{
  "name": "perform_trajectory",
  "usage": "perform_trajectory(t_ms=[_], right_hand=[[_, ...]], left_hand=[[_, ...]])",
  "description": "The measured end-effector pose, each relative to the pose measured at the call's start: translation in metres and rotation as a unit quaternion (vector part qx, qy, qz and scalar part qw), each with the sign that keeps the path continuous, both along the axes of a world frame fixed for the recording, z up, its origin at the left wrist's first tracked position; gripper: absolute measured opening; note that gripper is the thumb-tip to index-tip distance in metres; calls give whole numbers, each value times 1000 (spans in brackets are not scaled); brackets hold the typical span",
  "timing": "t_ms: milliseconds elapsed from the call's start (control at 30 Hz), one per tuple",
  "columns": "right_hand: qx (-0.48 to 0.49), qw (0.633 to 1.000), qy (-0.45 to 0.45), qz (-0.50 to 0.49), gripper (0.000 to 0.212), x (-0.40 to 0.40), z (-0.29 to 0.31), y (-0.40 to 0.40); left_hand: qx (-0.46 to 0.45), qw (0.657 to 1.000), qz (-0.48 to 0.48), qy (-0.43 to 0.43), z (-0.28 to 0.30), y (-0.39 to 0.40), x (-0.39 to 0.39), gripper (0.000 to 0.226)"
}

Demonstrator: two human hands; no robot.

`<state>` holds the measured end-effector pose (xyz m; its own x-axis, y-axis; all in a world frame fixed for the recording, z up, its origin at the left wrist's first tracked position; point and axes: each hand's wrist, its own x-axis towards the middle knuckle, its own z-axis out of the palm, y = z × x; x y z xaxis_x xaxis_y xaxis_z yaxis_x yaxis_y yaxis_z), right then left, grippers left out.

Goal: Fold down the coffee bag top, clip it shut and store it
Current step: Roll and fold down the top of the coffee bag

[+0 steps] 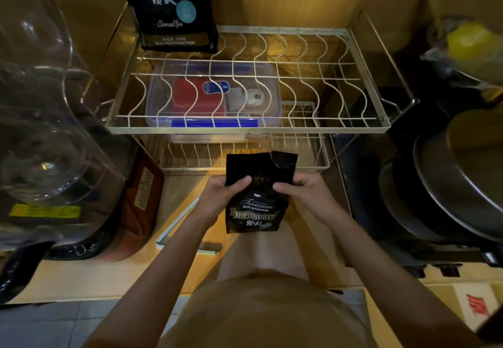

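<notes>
I hold a small black coffee bag (258, 206) upright in front of me, its white label facing me. My left hand (220, 196) grips its left edge with the thumb on the front. My right hand (302, 193) grips its right edge the same way. The bag's top (261, 162) stands unfolded and is torn with a notch near the middle. A second, larger black coffee bag (171, 7) stands at the back left of the upper wire rack. No clip is visible.
A two-tier wire rack (353, 127) fills the cabinet ahead, with a clear blue-latched box (212, 97) on the lower tier. Glass jugs (40, 129) crowd the left and a brown packet (141, 198) leans beside them. Stacked pans (449, 184) sit at right.
</notes>
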<state>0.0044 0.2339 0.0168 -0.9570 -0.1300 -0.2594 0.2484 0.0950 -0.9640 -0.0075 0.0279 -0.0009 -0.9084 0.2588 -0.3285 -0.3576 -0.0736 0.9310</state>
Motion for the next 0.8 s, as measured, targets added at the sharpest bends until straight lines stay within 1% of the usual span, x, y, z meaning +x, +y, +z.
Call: perform_trajectory(t_ms=[33,167,300,367,433,467,533,600,633,667,733,800], right_hand=[[-2,1000,2,1,11,-1,-2,-1],[-17,1000,1,-14,21,-3,-7,-5],[-10,999,22,-27,22,-2,-12,-8],[-3,999,30,-39,17,-3,-16,-9],[6,998,42,-45,6,-2,-19,-10],[10,997,49,-51,6,-1,-21,-10],[6,997,46,-58,12,5,-23,-9],[0,999,30,-41,7,10,-21,-5],[-5,999,20,-24,10,11,-20,-3],[-15,1000,6,-6,18,12,-19,0],[-23,998,-30,39,40,14,-18,7],[5,993,-69,91,66,17,-19,12]], left_hand=[[3,1000,7,-2,-1,0,0,8],[-15,999,46,-18,-4,2,0,9],[-34,998,57,-9,-5,2,-1,8],[-37,997,61,-4,-5,3,0,7],[-30,998,63,4,-3,2,1,7],[-29,998,60,9,-1,1,1,7],[-28,999,32,18,1,-2,3,7],[-23,999,-5,25,5,-3,5,10],[-25,999,-15,30,6,-2,6,12],[-26,999,-17,34,8,-1,6,12],[-18,999,-9,31,11,3,7,9],[13,1000,-5,17,12,4,10,14]])
